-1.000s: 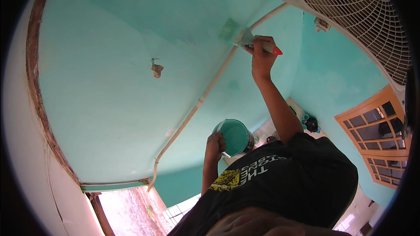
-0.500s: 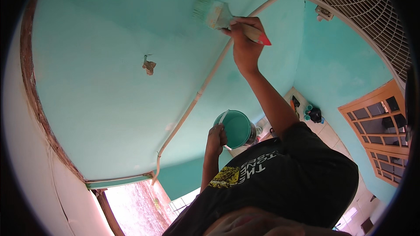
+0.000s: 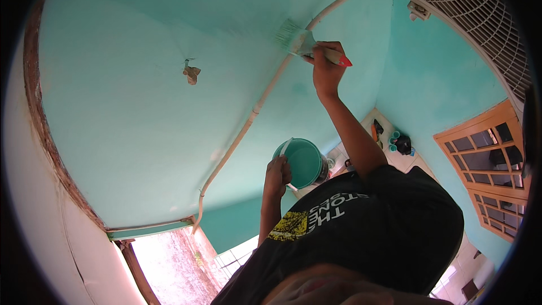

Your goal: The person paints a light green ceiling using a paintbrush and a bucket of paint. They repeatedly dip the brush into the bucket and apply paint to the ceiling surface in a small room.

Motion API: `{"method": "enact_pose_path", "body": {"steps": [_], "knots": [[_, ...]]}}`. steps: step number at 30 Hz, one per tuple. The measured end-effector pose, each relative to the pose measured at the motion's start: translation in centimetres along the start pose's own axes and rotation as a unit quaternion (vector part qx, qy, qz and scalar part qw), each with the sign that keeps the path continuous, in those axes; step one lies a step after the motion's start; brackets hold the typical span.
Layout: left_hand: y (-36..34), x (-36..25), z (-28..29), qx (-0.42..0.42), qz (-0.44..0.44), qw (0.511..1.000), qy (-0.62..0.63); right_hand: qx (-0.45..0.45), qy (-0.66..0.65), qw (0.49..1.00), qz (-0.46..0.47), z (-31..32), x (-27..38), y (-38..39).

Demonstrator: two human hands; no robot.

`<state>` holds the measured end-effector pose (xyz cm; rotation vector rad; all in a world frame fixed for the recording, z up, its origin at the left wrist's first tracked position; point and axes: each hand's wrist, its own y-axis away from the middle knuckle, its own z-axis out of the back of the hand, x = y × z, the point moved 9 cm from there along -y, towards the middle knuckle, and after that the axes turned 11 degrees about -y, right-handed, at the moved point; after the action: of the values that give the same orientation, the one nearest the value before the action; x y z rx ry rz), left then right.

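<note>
My right hand (image 3: 326,70) is closed on the pale handle of a wide paintbrush (image 3: 305,42); its red-tipped end points right, and its green-coated bristles lie against the turquoise wall (image 3: 147,113), close beside a beige pipe (image 3: 245,124). Lower down, my left hand (image 3: 276,172) grips the white handle of a turquoise bucket (image 3: 305,164), whose open top faces the camera. A small crumpled tan piece (image 3: 192,74) hangs from a fitting on the wall, left of the brush.
A white fan grille (image 3: 463,11) fills the upper right, near a small switch fitting (image 3: 418,11). An orange-framed window (image 3: 480,164) is at right; cups and a black bag (image 3: 403,146) lie on tiles below. A doorway (image 3: 164,265) with a rough wooden frame shows bright at lower left.
My right hand swept the brush up and left, then back down and right toward the pipe. My left hand still holds the bucket, with little shift.
</note>
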<state>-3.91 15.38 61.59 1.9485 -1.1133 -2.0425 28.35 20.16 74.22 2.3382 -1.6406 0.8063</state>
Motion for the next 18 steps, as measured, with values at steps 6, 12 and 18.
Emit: {"method": "enact_pose_path", "body": {"steps": [6,12,18], "knots": [[-0.2,0.6,-0.3,0.006,-0.021,1.0,0.001,0.048,-0.042,0.997,0.043,-2.7,1.8,-0.8],[0.2,1.5,0.3,-0.01,0.002,1.0,0.018,0.019,-0.028,0.998,0.062,-0.8,3.4,0.7],[0.5,-0.3,-1.0,0.02,-0.028,0.999,0.009,0.027,0.034,0.997,0.062,0.9,1.8,-0.8]]}}
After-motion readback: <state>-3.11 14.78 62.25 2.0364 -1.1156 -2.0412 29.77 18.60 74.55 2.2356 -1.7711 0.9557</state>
